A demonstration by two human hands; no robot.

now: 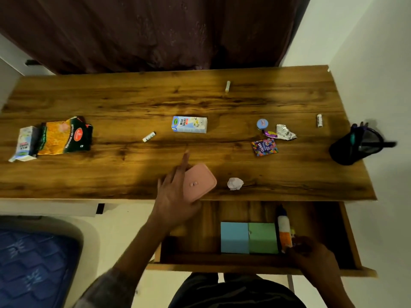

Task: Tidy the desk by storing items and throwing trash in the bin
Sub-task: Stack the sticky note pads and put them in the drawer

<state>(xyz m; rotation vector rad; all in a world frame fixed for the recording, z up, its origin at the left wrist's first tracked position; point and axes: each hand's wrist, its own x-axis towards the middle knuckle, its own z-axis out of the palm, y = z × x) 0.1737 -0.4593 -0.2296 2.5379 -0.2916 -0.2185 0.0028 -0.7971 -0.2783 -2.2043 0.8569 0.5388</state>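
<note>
Right hand (pixel 311 254) low in open drawer (pixel 347 236), grip unclear; left hand (pixel 175 196) clasping pink case (pixel 200 181) at table (pixel 133 103) edge

Pink case (pixel 199 182); blue, green sticky notes (pixel 249 237); wood-grain brown desk (pixel 111 103)

Desk (pixel 111 103) wood-grain, semi-gloss; wrapper (pixel 285 131) foil (crumpled).

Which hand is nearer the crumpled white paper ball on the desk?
Left. The left hand grips the pink case just left of the paper ball; the right hand is down in the open drawer, by the glue bottle.
</note>
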